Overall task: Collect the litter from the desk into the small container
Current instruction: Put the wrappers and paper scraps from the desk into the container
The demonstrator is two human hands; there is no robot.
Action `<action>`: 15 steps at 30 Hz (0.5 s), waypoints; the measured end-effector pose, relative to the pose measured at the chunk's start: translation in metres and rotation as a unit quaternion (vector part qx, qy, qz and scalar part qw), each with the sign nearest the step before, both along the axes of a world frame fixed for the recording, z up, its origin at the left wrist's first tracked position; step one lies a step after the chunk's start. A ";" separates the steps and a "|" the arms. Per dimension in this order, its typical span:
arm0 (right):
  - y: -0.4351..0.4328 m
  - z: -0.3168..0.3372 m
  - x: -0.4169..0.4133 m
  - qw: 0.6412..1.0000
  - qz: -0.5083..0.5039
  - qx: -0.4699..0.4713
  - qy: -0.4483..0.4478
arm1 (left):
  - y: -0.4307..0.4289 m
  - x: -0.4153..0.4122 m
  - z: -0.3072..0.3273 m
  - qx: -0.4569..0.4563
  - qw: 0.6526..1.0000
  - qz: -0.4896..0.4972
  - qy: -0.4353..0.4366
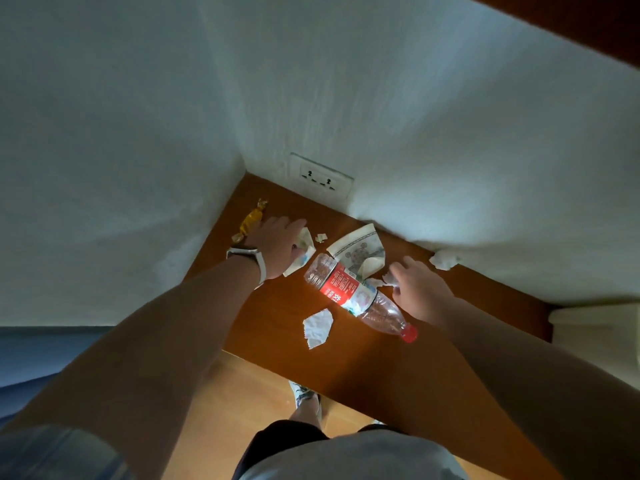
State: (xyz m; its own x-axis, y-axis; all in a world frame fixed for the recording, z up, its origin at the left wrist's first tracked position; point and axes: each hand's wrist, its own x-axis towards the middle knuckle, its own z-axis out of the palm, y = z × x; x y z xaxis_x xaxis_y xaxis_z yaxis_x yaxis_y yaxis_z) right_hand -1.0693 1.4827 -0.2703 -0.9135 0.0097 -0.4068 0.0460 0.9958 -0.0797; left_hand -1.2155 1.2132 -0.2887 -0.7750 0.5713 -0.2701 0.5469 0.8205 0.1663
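Note:
Litter is scattered on the brown desk (284, 327). My left hand (277, 247), with a white watch on its wrist, lies over a crumpled wrapper (304, 251), fingers bent around it. My right hand (419, 289) pinches a small white paper scrap (389, 279) at its fingertips. Between the hands lies an empty plastic bottle (356, 296) with a red label and red cap, on its side. A torn paper cup (360, 251) sits behind the bottle. No small container shows in the head view.
A yellow candy wrapper (251, 220) lies near the left wall. A white tissue (317, 327) rests near the desk's front, another tissue wad (443, 260) against the back wall, a tiny scrap (321, 237) by the cup. A wall socket (320, 178) is behind.

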 end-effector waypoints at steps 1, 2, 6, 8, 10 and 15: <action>0.000 0.000 -0.001 1.000 -0.001 -0.002 -0.004 | 0.000 -0.001 0.001 0.002 1.000 0.004 0.006; 0.001 0.000 -0.002 1.000 -0.002 -0.002 -0.008 | 0.000 -0.003 0.002 0.004 1.000 0.008 0.012; 0.002 0.000 -0.002 1.000 -0.010 -0.002 -0.015 | -0.004 -0.007 0.013 -0.031 0.998 0.000 0.061; 0.002 0.002 -0.001 1.000 -0.013 -0.013 -0.002 | -0.009 -0.006 0.019 -0.045 0.996 -0.006 0.082; 0.003 0.006 0.000 0.999 -0.017 -0.022 0.016 | -0.014 -0.003 0.025 -0.045 0.994 -0.008 0.103; 0.008 0.025 0.004 0.997 -0.017 -0.044 0.061 | -0.023 0.009 0.049 0.024 0.990 0.024 0.136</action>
